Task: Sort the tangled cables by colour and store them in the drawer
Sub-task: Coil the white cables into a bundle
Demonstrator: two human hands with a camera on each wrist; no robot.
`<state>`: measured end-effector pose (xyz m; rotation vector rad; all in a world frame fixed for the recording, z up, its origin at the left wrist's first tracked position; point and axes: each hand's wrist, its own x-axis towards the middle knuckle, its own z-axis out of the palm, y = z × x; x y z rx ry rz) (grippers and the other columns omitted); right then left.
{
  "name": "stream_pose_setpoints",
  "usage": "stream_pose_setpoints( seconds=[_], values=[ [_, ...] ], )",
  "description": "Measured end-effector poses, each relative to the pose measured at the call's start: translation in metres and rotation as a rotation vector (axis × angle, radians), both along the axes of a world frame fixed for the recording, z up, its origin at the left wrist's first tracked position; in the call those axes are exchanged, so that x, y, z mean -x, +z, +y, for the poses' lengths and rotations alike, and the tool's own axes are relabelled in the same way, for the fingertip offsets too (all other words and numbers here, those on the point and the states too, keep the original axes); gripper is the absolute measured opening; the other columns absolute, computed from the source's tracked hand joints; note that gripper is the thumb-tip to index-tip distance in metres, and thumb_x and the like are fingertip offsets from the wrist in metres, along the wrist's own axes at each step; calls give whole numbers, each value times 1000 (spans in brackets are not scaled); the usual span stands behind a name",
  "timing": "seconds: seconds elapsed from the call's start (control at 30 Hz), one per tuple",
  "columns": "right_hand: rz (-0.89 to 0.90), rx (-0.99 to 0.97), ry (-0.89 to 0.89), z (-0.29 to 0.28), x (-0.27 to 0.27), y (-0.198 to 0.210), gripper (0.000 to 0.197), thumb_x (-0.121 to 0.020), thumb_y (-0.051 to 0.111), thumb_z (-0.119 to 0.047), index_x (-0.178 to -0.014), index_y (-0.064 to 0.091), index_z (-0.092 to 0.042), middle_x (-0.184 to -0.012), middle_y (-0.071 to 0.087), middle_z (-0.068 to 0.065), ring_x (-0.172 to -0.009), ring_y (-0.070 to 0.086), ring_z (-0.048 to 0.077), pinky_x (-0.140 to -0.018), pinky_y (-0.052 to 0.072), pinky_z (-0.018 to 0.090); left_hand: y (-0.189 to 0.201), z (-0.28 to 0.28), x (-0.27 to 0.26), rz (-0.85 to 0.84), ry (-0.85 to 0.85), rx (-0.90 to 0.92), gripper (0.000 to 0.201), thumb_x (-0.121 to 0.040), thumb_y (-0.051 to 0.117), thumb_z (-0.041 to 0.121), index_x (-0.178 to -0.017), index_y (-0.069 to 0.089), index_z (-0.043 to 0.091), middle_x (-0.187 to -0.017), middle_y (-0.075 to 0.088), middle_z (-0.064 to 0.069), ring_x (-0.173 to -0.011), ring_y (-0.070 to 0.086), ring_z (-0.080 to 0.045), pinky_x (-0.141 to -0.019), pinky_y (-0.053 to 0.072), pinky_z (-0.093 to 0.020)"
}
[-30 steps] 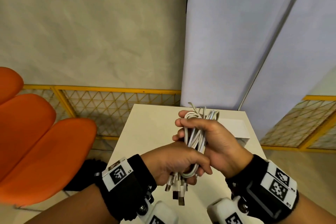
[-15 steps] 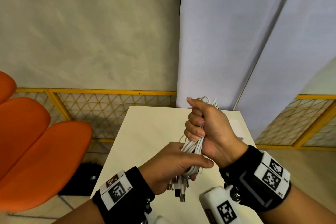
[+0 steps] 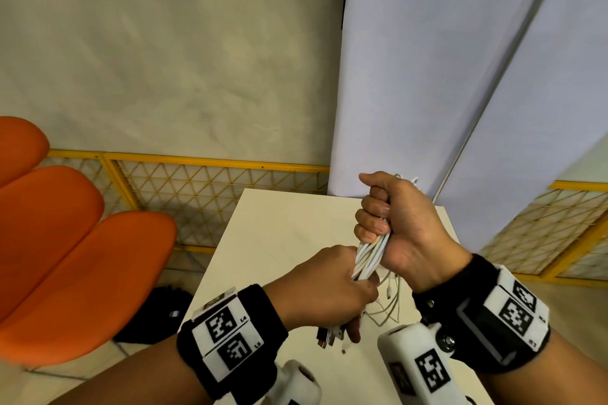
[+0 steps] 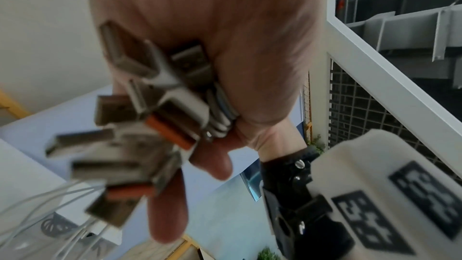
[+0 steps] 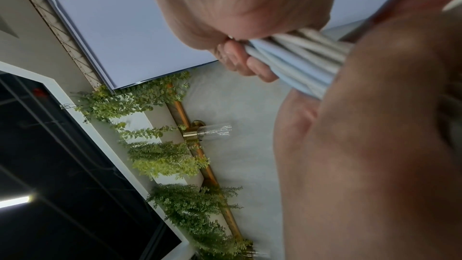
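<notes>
R hand (image 3: 399,223) fingers curled tight round upper part of white cable bundle (image 3: 370,256), thumb on top; loops poke out above fist. L hand (image 3: 324,296) fingers wrapped round lower part, just below R, the two nearly touching. USB plugs (image 4: 140,126) stick out under L fist: metal ends, white shells, a couple w/ orange inserts; thin loose leads dangle beside them. Bundle held above a cream table (image 3: 273,240), smooth, rectangular. No drawer in view. Orange chair (image 3: 65,256) at left, rounded lobes. Yellow mesh fence (image 3: 197,197) behind table, beige wall, pale panels (image 3: 427,76) at right.
</notes>
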<state>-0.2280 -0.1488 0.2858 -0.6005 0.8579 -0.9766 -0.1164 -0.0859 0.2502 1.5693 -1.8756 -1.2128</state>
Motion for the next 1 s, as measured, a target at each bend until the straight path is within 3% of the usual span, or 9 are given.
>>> stream_pose_setpoints(
  seconds=[0.1,0.27,0.33,0.47,0.67,0.77,0.83,0.9,1.0],
  values=[
    [10,-11,8,0,0,-1,51,-92,57,-18,-47,33,-22,-46,21,-4,-33,19,13,-39,20,23,2,0,-1,6,-24,-70,15,-87,48,12,-96,59,9,-67,64,-3,-63,63,-20,-61,48,-32],
    [12,9,35,-1,-2,2,53,-93,56,-19,-46,32,-22,-45,20,-4,-32,18,13,-37,18,23,0,2,-3,125,-25,-187,15,-95,46,12,-103,55,5,-58,59,-11,-47,64,-21,-49,41,-26],
    [22,31,43,0,-4,4,53,-94,56,-20,-46,31,-22,-45,19,-4,-31,17,13,-37,17,23,-5,4,-1,166,13,-188,19,-96,56,19,-98,58,0,-56,53,-9,-43,58,-19,-47,41,-24],
    [45,58,49,1,-6,5,53,-94,56,-20,-48,30,-22,-45,18,-4,-32,16,12,-39,15,24,-8,7,1,257,108,-251,33,-88,75,39,-84,59,10,-56,53,-5,-40,49,-15,-42,38,-19],
    [-13,63,54,-2,-5,8,44,-90,58,-20,-52,35,-21,-47,27,-3,-35,27,13,-39,28,24,-8,-1,1,327,192,-296,31,-88,68,12,-70,43,11,-44,40,0,-34,36,-16,-40,32,-20],
    [-36,127,123,4,-3,8,27,-87,62,-22,-64,51,-13,-58,47,4,-49,50,20,-59,47,32,-8,-2,3,362,230,-245,32,-83,65,10,-65,39,14,-46,33,0,-37,32,-18,-44,32,-23],
    [-21,150,218,11,-3,4,16,-82,66,-23,-74,61,-10,-68,60,8,-68,65,26,-74,50,37,-6,-4,4,393,237,-196,21,-73,62,13,-66,42,13,-46,32,-1,-37,30,-18,-46,30,-26],
    [10,129,276,14,-3,-1,16,-76,69,-25,-75,62,-10,-68,63,9,-80,70,27,-73,52,34,-5,-5,4,401,217,-174,13,-69,59,12,-74,46,12,-47,32,0,-36,30,-17,-47,28,-26],
    [22,60,234,15,-3,-8,26,-75,72,-20,-59,52,-14,-54,51,6,-62,63,25,-77,46,36,-12,-4,4,333,185,-166,14,-80,58,5,-81,47,13,-52,34,-1,-36,33,-17,-43,29,-23]
  ],
)
